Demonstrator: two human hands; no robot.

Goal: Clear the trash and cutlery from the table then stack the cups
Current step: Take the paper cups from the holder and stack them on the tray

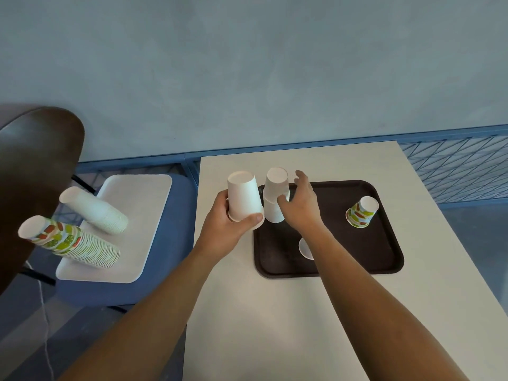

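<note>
Stacking inverted paper cups.
Left hand (pixel 231 232) grips a white cup (pixel 243 196) by its wall; right hand (pixel 302 207) brackets the stacked cups (pixel 276 180) on the tray (pixel 357 257), closure unclear. Light, crushable: hold gently mid-wall.

White round thing (pixel 304 248) half hidden behind right forearm (pixel 341 265); kind unclear.

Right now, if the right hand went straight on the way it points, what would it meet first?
The right hand would meet the stack of upturned white cups on the dark tray; its thumb seems to touch them, depth unclear.
</note>
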